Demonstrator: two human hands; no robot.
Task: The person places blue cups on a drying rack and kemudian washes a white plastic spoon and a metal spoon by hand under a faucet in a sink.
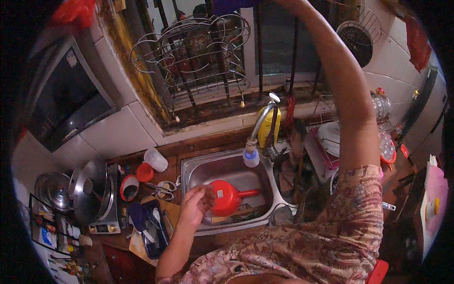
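Observation:
A red plastic dipper with a small sticker is held over the stainless-steel sink. My left hand has its fingers curled at the left edge of its bowl, and the handle points right. My right arm stretches up past the window; the hand itself is out of view beyond the top edge. A dark blue item hangs at that edge, left of the wrist. Above the sink curves the metal faucet, which has a pale blue-white filter tip.
Left of the sink lie scissors, a dark tray with utensils, a red cup and a white plastic container. A yellow bottle stands behind the faucet. A wire rack hangs before the window bars. Dishes sit right.

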